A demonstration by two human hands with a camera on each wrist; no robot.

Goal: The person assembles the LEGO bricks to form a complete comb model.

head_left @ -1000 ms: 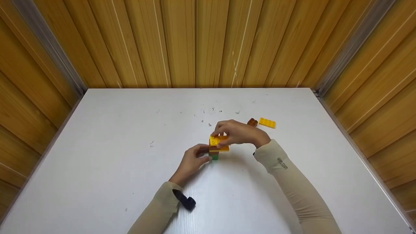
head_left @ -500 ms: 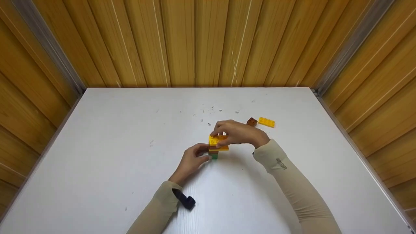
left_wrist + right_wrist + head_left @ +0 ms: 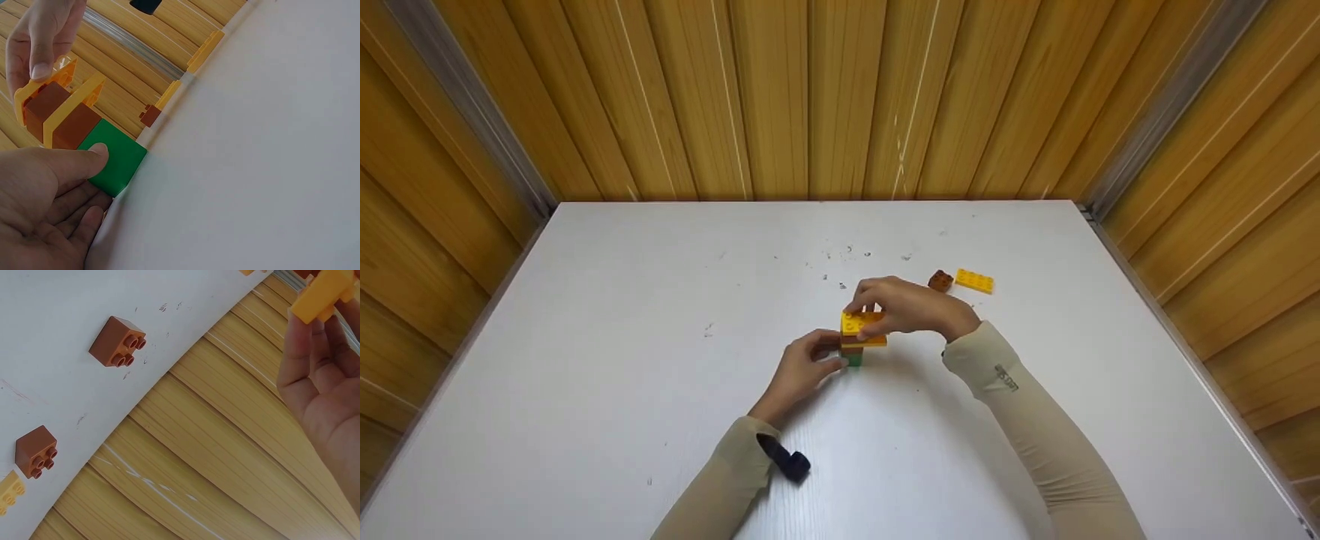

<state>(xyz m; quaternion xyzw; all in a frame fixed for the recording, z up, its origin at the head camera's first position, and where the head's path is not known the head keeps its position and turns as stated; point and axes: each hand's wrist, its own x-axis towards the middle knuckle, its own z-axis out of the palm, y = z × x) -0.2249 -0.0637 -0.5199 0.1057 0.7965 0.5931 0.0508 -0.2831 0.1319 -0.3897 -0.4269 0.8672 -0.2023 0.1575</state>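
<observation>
A small upright tower of toy building bricks stands on the white table (image 3: 622, 360). Its base is a green brick (image 3: 118, 154); above come a brown brick (image 3: 77, 127), a yellow plate (image 3: 72, 108), another brown brick (image 3: 46, 111) and a top yellow plate (image 3: 853, 323). My left hand (image 3: 802, 367) grips the green brick, thumb on its near face and fingers behind. With thumb and fingers, my right hand (image 3: 916, 306) pinches the top plate, which sits slightly tilted over the upper brown brick. Both yellow plates overhang toward the right.
Behind the right hand, a brown brick (image 3: 940, 280) and a yellow plate (image 3: 975, 281) lie on the table. The right wrist view shows a second loose brown brick (image 3: 116, 343). Wood-patterned panels (image 3: 780, 97) border the table's back and sides.
</observation>
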